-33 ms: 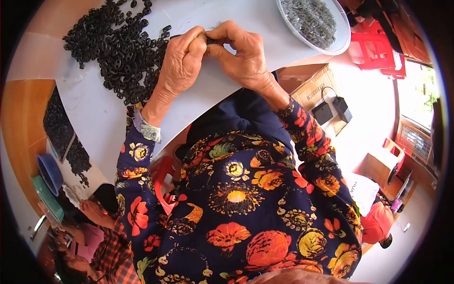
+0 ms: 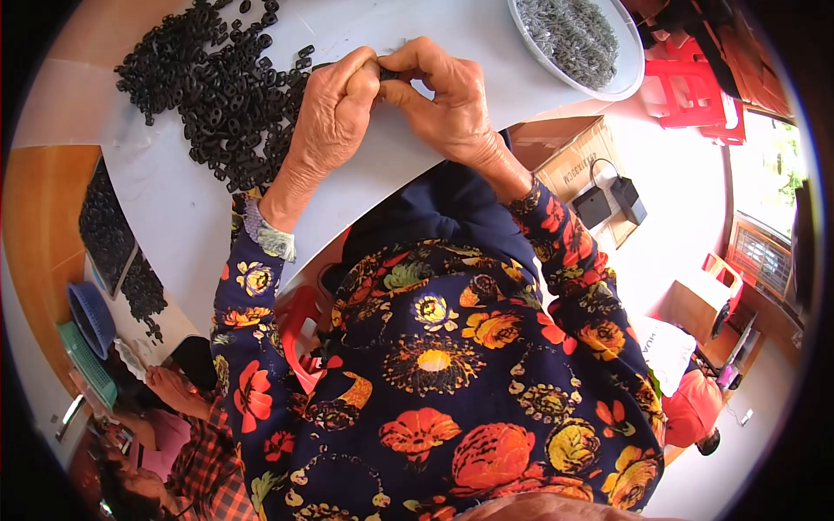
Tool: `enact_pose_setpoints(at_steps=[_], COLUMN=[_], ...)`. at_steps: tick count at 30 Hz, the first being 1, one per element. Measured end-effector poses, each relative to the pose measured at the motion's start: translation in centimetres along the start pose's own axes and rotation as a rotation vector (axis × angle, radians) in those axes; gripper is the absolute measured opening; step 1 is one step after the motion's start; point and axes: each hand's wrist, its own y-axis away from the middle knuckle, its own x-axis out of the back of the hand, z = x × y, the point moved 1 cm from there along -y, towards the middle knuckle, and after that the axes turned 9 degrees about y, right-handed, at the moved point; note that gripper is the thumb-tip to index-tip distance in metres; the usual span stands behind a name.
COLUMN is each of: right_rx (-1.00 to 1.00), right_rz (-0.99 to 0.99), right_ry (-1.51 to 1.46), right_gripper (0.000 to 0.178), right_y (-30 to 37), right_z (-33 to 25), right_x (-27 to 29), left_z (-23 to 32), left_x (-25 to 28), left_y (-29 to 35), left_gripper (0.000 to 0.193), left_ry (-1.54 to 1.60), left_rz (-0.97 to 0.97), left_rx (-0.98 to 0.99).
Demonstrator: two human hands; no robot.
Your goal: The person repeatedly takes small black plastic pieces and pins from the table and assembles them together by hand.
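Over the grey-white table (image 2: 486,35), my left hand (image 2: 337,108) and my right hand (image 2: 447,100) meet, fingers bent and closed. Both pinch a small black plastic piece (image 2: 388,75) between their tips. Most of it is covered by the fingers, so its full shape cannot be made out. Beside my left hand spreads a heap of black two-holed plastic pieces (image 2: 230,122), some touching the wrist side. To the right of my right hand stands a round white basin (image 2: 632,82) full of small silvery pieces (image 2: 569,43).
A cardboard box (image 2: 578,156) stands below the table edge, with a black bag-like object (image 2: 627,200) by it. Red plastic stools (image 2: 686,94) are at right. More black pieces (image 2: 113,226), a blue basket (image 2: 91,317) and a person in a checked shirt (image 2: 208,451) are at left.
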Motion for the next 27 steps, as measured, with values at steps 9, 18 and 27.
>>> enact_pose_setpoints(at_steps=[9, 18, 27], right_rx=[-0.034, 0.077, 0.577], right_rz=[-0.015, 0.145, -0.117], right_ry=[-0.007, -0.067, 0.369], right_gripper=[0.021, 0.011, 0.013], right_y=[-0.1, -12.6, -13.0], right_z=[0.0, -2.1, -5.0], right_x=[0.0, 4.6, 0.6], left_z=[1.0, -0.6, -1.4], left_x=[0.4, 1.4, 0.0], left_y=[-0.1, 2.0, 1.6], left_gripper=[0.026, 0.051, 0.043], left_ry=[-0.004, 0.3, 0.262], left_rz=[-0.014, 0.039, 0.004], left_rx=[0.067, 0.134, 0.059])
